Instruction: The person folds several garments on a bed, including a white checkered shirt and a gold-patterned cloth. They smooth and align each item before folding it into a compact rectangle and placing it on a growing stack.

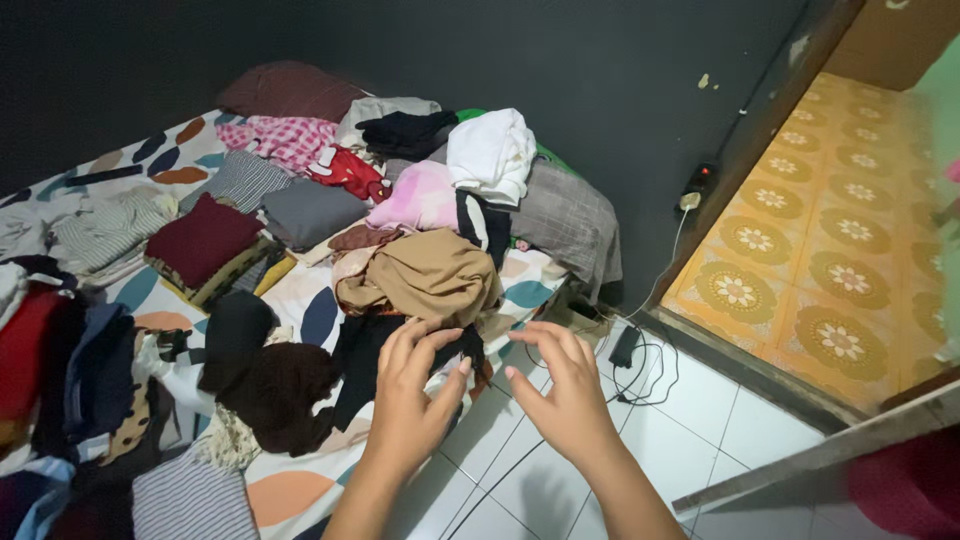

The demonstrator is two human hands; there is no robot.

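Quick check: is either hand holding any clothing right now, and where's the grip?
Nothing is held. The left hand and right hand hover open, fingers spread, just above the black garment at the mattress edge.

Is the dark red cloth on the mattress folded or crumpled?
Folded: the dark red cloth lies as a flat, neat rectangle atop a stack.

A mattress lies on the left, against the wall behind it. Clothes lie heaped on it, a crumpled garment near its front edge. Both hands, the left hand and right hand, hover before that garment, above the tiled floor. Cables lie right of the mattress; a doorway floor lies farther right.
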